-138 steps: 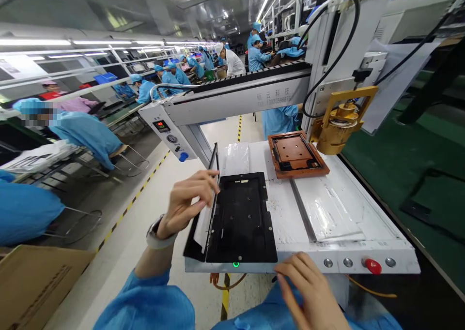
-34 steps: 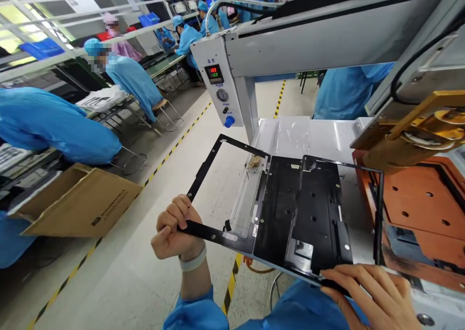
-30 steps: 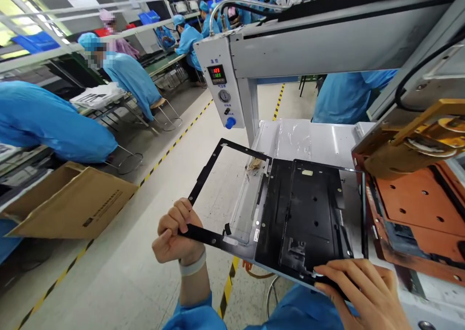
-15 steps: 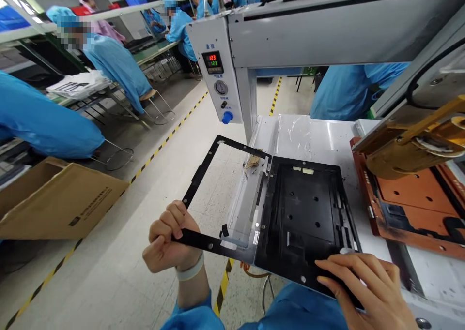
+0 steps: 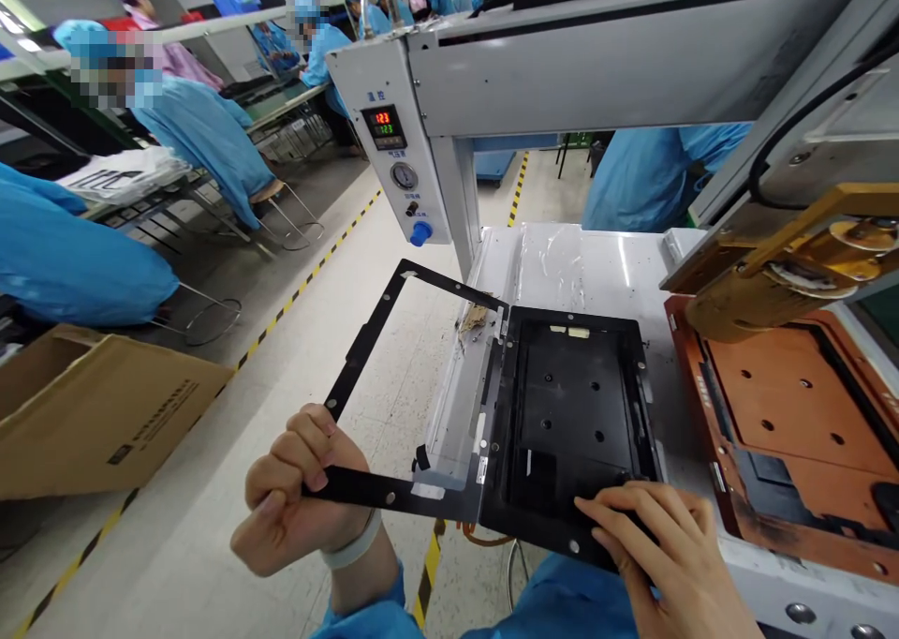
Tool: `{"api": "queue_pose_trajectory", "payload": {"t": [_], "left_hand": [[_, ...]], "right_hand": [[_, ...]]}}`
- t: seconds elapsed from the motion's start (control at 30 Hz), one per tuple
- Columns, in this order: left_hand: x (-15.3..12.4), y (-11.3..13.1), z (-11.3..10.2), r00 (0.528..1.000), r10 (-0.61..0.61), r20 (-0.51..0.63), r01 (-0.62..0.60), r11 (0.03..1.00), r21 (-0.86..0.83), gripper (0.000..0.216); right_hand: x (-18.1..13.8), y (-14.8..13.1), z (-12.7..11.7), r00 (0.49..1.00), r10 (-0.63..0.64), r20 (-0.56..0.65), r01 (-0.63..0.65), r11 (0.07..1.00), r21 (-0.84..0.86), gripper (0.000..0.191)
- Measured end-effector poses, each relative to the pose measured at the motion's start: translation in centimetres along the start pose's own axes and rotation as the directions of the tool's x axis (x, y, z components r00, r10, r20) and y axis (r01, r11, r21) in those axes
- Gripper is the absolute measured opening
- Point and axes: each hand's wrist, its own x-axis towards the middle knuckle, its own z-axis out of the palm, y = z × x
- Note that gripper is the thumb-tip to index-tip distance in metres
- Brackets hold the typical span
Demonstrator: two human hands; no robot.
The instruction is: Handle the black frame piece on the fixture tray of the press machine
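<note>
A black hinged frame lid point(image 5: 365, 339) is swung open to the left of a black fixture tray point(image 5: 572, 414) on the white machine bed point(image 5: 562, 264). My left hand point(image 5: 299, 489) grips the near corner of the lid and holds it out over the floor. My right hand point(image 5: 660, 550) presses flat on the near right corner of the tray, where a dark part lies seated in the recess. Both sleeves are blue.
An orange-brown fixture point(image 5: 793, 414) lies to the right, under a brass tool head point(image 5: 779, 283). The gantry column with red display and blue knob point(image 5: 397, 152) stands behind. A cardboard box point(image 5: 91, 414) sits on the floor at left. Several people in blue coats work at benches beyond.
The lid, upright at first, now lies open to the left. A dark frame part held tilted over the tray by my right hand has gone down flat into it.
</note>
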Motion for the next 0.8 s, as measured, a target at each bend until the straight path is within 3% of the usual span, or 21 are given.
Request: {"api": "queue_pose_trajectory", "payload": {"t": [0.23,0.37,0.53,0.8], "left_hand": [[-0.2,-0.2,-0.2,0.998,-0.001,-0.063,0.003,1.000,0.030,0.050],[-0.2,-0.2,-0.4,1.000,0.016,-0.010,-0.016,1.000,-0.003,0.050],[-0.2,0.0,-0.3,0.999,0.015,-0.043,-0.013,0.999,0.037,0.049],[0.0,0.5,0.9,1.000,0.023,-0.016,-0.022,0.999,0.043,0.041]], "right_hand": [[-0.1,1.3,-1.9,1.000,-0.017,-0.009,0.016,0.996,-0.085,0.025],[-0.4,1.9,-2.0,0.999,-0.038,0.008,0.039,0.994,-0.101,0.028],[-0.5,1.7,-1.6,0.999,-0.037,0.000,0.037,0.995,-0.097,0.027],[0.1,-0.1,0.5,1.000,-0.006,-0.026,0.008,0.997,0.070,0.034]]}}
